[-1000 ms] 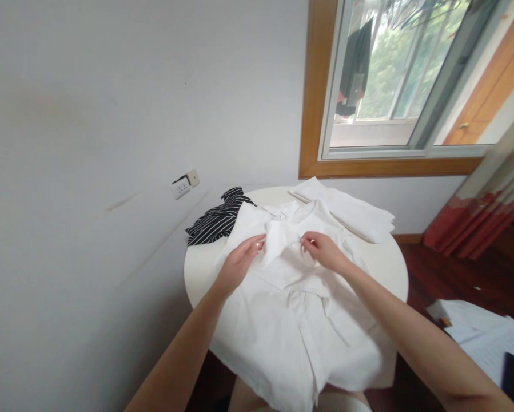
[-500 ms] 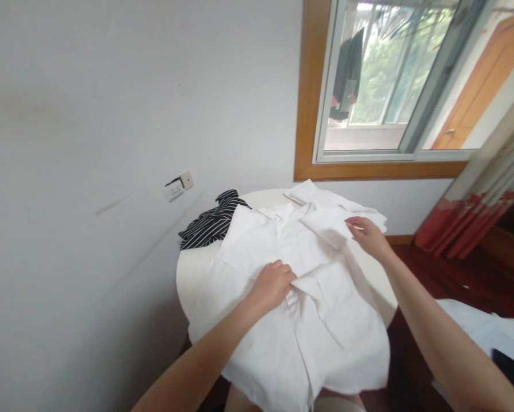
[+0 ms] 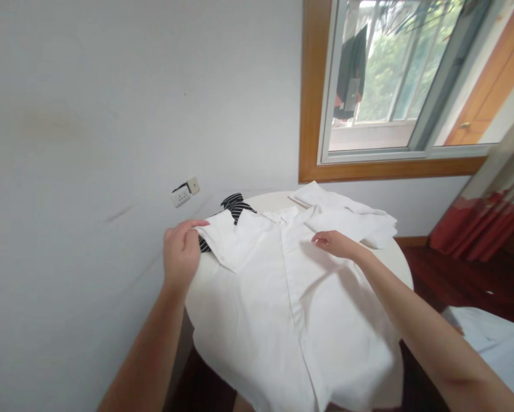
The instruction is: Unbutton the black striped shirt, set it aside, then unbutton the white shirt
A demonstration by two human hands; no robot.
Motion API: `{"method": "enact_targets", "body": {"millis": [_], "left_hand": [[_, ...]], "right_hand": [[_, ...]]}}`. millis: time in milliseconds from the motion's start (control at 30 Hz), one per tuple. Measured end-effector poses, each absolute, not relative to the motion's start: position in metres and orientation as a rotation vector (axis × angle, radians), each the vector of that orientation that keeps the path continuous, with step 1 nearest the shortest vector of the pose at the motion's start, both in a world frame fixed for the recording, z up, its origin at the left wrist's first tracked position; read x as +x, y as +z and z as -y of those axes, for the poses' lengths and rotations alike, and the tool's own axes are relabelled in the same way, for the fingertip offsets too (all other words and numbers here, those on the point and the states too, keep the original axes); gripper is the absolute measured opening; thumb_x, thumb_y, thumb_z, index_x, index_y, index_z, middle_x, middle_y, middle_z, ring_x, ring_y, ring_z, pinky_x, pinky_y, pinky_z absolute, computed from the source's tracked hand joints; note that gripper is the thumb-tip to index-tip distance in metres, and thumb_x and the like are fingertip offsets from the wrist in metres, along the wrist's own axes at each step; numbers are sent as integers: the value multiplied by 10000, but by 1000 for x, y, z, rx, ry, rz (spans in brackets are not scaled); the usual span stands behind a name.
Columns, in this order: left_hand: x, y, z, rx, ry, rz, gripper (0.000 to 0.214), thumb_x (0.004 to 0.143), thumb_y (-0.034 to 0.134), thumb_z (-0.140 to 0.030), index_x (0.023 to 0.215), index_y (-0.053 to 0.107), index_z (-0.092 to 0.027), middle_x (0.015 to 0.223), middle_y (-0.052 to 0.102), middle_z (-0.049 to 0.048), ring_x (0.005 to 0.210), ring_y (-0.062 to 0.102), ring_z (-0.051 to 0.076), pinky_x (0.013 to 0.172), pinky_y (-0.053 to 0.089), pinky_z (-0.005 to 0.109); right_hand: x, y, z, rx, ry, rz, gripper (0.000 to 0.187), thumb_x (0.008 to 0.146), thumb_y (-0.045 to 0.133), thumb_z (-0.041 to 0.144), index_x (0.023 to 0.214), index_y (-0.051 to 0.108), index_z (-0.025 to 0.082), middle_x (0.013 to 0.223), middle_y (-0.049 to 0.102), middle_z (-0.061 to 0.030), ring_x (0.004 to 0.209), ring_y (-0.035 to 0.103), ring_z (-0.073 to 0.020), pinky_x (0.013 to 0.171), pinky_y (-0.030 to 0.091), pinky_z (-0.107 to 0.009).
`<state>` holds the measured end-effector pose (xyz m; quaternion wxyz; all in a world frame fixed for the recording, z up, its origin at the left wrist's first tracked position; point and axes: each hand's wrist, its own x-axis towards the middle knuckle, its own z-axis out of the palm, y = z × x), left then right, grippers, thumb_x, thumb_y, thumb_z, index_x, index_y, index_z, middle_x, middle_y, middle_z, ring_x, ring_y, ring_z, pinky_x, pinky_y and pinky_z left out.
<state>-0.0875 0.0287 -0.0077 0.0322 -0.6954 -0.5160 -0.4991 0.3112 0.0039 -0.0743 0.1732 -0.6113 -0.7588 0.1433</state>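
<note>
A white button-front shirt [image 3: 257,303] lies spread over a round table, its collar towards the wall and its hem hanging over the near edge. My left hand [image 3: 182,252] pinches the end of its left-side sleeve [image 3: 224,240], which is lifted a little. Above the right side of the shirt front hovers my right hand [image 3: 331,243], fingers loosely bent and holding nothing visible. Beyond that hand, the right-side sleeve and other folded white cloth [image 3: 342,212] lie at the table's far right.
Black-and-white striped cloth [image 3: 239,206] lies at the back left, partly covered by the sleeve. The round white table [image 3: 398,263] stands against a wall with a socket [image 3: 181,197]. A window [image 3: 381,86] and red-and-white curtain [image 3: 462,212] are to the right. More white cloth [image 3: 488,337] lies lower right.
My left hand has left the shirt's middle and moved left to the sleeve, taking hold of its end. My right hand has moved left. The front panel now lies flatter.
</note>
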Motion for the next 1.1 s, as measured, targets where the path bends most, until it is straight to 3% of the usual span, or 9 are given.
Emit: {"method": "enact_targets", "body": {"millis": [200,467,667,800,967,1100], "left_hand": [[-9,-36,-59,-2642,-1161,1339,248,873,451,-206,986,672,-208,1001,672,40,938,567,201,916,438,351],[95,-101,-144,-2709,-781,1335,390,831,449,-64,1163,620,-175,1134,633,84,1123,521,216,1005,405,347],[101,-149,-168,-2453,-876,1595,505,844,475,-113,1349,482,-105,1375,487,166,1315,386,274,1114,296,438],[101,-161,-165,-2461,-782,1704,492,887,423,-150,1376,468,-114,1384,496,171,1301,426,265,1098,322,431],[104,-157,-145,-2431,-626,1790,461,915,404,-235,1357,517,-171,1446,450,148,1340,389,299,1113,272,518],[98,-158,-114,-2459,-556,1779,492,937,359,-254,1408,452,-144,1470,416,156,1359,365,300,1124,254,520]], "right_hand": [[282,-89,-68,-1869,338,2179,298,901,484,199,1128,672,155,1051,704,-87,939,650,-185,832,461,-249],[253,-108,-145,-2022,169,2062,396,928,401,129,1302,530,147,1257,604,-140,1146,584,-207,919,426,-265],[241,-118,-187,-2106,109,2002,380,996,290,251,1339,440,183,1106,672,-143,1023,651,-241,810,476,-332],[239,-127,-203,-2128,110,2019,332,993,295,244,1276,463,197,1082,679,-144,1013,655,-257,805,467,-350],[243,-138,-193,-2072,127,2020,310,1015,264,316,1218,434,155,1056,678,-162,1010,645,-254,795,433,-311],[249,-148,-157,-1869,227,1995,282,1019,267,361,1151,444,186,994,688,-112,904,649,-212,713,389,-256]]}}
